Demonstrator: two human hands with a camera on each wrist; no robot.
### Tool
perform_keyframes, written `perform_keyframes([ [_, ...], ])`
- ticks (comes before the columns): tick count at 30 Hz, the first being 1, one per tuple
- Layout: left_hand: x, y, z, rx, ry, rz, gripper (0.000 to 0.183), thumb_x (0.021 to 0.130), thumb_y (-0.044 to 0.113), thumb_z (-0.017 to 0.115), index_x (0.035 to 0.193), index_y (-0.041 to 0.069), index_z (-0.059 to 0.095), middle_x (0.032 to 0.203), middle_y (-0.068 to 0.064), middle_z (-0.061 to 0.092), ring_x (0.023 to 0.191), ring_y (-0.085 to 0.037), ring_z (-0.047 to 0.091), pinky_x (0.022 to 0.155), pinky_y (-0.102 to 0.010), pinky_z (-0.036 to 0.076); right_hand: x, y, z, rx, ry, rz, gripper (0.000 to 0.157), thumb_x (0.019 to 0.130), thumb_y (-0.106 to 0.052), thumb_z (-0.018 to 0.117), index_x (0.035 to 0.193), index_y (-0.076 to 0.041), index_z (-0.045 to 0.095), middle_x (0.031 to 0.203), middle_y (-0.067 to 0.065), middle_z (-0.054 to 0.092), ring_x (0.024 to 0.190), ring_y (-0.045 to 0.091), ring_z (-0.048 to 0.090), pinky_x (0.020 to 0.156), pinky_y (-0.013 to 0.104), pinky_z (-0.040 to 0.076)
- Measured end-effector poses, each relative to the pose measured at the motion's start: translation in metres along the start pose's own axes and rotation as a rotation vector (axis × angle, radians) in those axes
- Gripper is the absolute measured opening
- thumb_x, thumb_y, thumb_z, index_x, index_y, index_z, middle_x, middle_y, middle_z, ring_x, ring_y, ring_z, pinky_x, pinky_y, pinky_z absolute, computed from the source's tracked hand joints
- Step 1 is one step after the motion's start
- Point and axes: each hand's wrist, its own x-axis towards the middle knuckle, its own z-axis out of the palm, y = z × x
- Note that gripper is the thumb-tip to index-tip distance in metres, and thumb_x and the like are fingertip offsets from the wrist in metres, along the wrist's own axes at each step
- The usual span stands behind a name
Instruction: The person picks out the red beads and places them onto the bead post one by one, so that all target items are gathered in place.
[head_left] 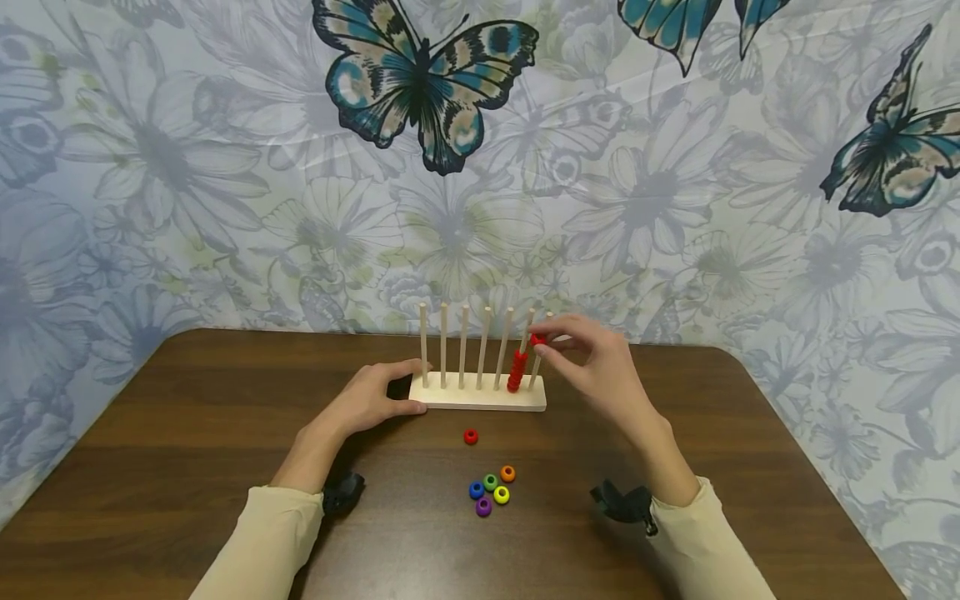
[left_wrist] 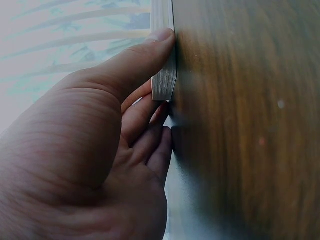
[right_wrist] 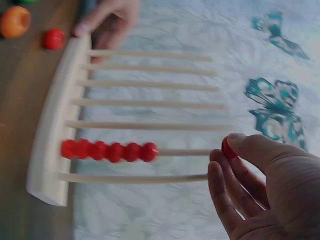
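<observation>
A pale wooden peg stand (head_left: 480, 402) with a row of upright pegs stands near the table's back edge. My left hand (head_left: 369, 392) grips its left end, thumb (left_wrist: 159, 39) on the front edge and fingers behind. With thumb and fingertips, my right hand (head_left: 600, 367) pinches a red bead (right_wrist: 228, 148) right by the tip of the second peg from the right. A stack of several red beads (head_left: 516, 372) fills the lower half of that peg. The other pegs carry no beads. One loose red bead (head_left: 471, 436) lies on the table in front of the stand.
Nearer to me on the brown table (head_left: 225, 417) lies a loose cluster of beads: orange (head_left: 507, 473), green (head_left: 491, 482), blue (head_left: 476, 490), yellow (head_left: 502, 495) and purple (head_left: 483, 507). A butterfly-patterned cloth (head_left: 465, 233) hangs behind the table.
</observation>
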Motion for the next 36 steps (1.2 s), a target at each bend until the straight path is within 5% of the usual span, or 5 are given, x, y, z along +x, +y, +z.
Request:
perform_keyframes([
  [14,0.000,-0.001,0.002,-0.006,-0.009,-0.004,0.068,0.089,0.036,0.086,0.149,0.019,0.062,0.151,-0.014,0.061,0.145,-0.040,0.051,0.117,-0.061,0.042,0.037,-0.016,0.002,0.202,0.314,-0.028,0.025,0.096,0.001,0.075,0.119,-0.006,0.079,0.114,0.011,0.076,0.101,0.019,0.072,0.091,0.029,0.061],
  [36,-0.001,-0.002,-0.001,0.013,-0.003,0.006,0.068,0.090,0.036,0.085,0.149,0.014,0.061,0.151,-0.018,0.060,0.143,-0.043,0.052,0.115,-0.062,0.044,0.039,-0.014,0.007,-0.123,0.149,0.040,0.018,0.092,-0.007,0.082,0.110,-0.010,0.082,0.101,0.000,0.080,0.090,0.013,0.074,0.085,0.032,0.061],
])
